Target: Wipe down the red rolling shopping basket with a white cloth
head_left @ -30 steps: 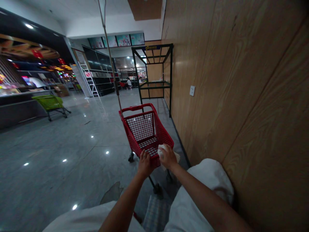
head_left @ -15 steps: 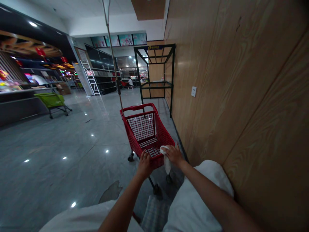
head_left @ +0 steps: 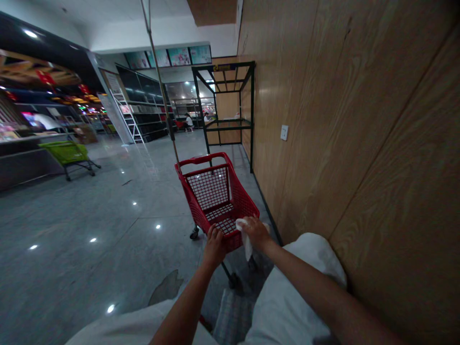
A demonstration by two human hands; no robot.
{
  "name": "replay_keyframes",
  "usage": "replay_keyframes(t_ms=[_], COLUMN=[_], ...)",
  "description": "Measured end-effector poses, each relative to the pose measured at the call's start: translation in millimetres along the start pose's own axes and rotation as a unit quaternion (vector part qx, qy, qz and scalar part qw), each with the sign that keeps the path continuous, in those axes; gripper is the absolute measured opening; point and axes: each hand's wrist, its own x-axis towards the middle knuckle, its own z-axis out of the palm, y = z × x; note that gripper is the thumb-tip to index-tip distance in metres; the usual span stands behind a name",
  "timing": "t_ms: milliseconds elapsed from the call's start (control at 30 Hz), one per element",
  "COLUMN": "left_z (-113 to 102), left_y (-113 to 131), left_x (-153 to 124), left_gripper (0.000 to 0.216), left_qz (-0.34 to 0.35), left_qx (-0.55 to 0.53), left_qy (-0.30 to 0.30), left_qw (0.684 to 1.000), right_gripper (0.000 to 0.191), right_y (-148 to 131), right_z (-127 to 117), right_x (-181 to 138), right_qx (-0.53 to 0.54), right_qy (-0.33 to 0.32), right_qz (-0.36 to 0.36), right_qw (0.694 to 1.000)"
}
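Observation:
A small red plastic shopping cart stands on the grey floor in front of me, close to the wooden wall. My left hand is closed over the cart's near rim. Beside it, my right hand presses a white cloth against the same rim at the near right corner. Part of the cloth hangs down outside the basket. The basket looks bare inside. My knees in white clothing fill the bottom of the view.
A wood-panelled wall runs along the right. A black metal shelf frame stands beyond the cart. A green cart and a ladder are far left. People sit in the distance. A dark patch marks the floor.
My right hand with the cloth has slid right along the cart's near rim and back slightly. The left hand stays gripping the rim. The cart has barely moved.

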Motion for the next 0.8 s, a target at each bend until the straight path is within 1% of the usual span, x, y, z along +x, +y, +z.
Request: replay_keyframes(t_ms=[67,100,133,167,233,300,400,467,500,567,633,733,800], left_z=[3.6,5.4,6.9,8.1,9.7,10.7,9.8,6.9,4.7,-0.2,-4.3,-6.4,-5.2], left_y=[2.1,4.2,6.8,9.3,13.3,14.5,11.5,7.9,6.0,2.6,0.1,-1.3,0.1], left_x=[-3.3,-4.3,-5.0,-5.2,-4.4,-2.6,0.6,1.4,1.1,-1.0,-4.5,-9.6,-11.1], left_gripper=[0.025,0.025,0.025,0.024,0.021,0.021,0.028,0.035,0.036,0.033,0.028,0.026,0.026], left_qz=[-0.013,-0.015,-0.016,-0.017,-0.023,-0.025,0.003,0.025,0.033,0.042,0.037,0.014,0.006], left_qx=[-0.001,-0.003,-0.005,-0.007,-0.008,-0.004,0.004,0.011,0.014,0.015,0.008,-0.013,-0.027], left_qy=[0.024,0.033,0.041,0.046,0.055,0.061,0.055,0.048,0.045,0.037,0.036,0.055,0.065], left_qw=[1.000,0.999,0.999,0.999,0.998,0.998,0.998,0.998,0.998,0.998,0.999,0.998,0.998], right_gripper=[0.046,0.048,0.048,0.047,0.042,0.037,0.034,0.040,0.042,0.041,0.040,0.043,0.045], right_y=[29.8,38.3,41.5,39.1,19.3,-14.3,-67.1,-87.6,-90.3,-79.1,-49.5,4.8,26.6], right_z=[-9.8,-12.5,-13.2,-11.7,-3.5,8.5,22.8,25.3,24.2,18.6,10.0,-5.1,-12.8], right_x=[-6.1,-8.1,-9.3,-9.4,-6.9,-2.5,3.5,5.3,5.5,3.9,-0.5,-10.6,-15.8], right_qx=[-0.023,-0.029,-0.030,-0.029,-0.022,-0.006,0.020,0.026,0.026,0.019,0.011,-0.002,-0.003], right_qy=[0.006,0.009,0.013,0.019,0.040,0.065,0.088,0.091,0.087,0.070,0.051,0.050,0.055], right_qz=[0.011,0.012,0.011,0.010,0.016,0.015,0.011,0.017,0.014,-0.015,-0.043,-0.016,0.004], right_qw=[1.000,0.999,0.999,0.999,0.999,0.998,0.996,0.995,0.996,0.997,0.998,0.999,0.998])
